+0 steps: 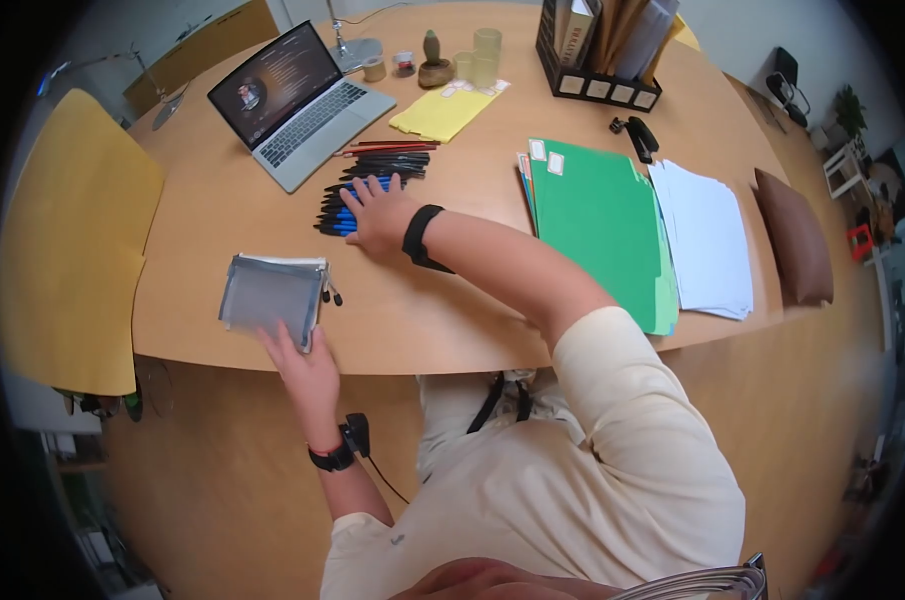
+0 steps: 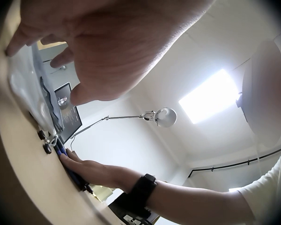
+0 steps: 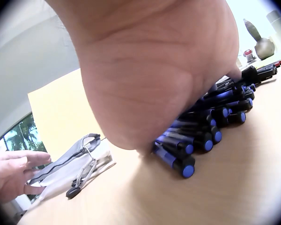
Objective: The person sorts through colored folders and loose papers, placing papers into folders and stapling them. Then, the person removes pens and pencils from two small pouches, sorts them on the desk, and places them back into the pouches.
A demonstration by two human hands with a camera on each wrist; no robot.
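Note:
My left hand (image 1: 305, 370) is at the near edge of a translucent grey zip pouch (image 1: 273, 290), its fingers extended and slightly blurred. The pouch lies flat on the table, two zip pulls (image 1: 333, 292) hanging off its right corner. Across the body, my right hand (image 1: 381, 218) rests with spread fingers on a bunch of blue-and-black pens (image 3: 196, 140). The pens lie side by side, their blue ends toward the right wrist camera. The palm hides part of them there. Black pens (image 1: 398, 163) and red pens (image 1: 373, 150) continue the row farther back.
Beyond the pens stands an open laptop (image 1: 348, 110), with a yellow folder (image 1: 448, 112) to its right. A green folder (image 1: 593, 220), white papers (image 1: 703, 240) and a black stapler (image 1: 641, 138) lie at the right. A black file organizer (image 1: 608, 90) holds documents at the back.

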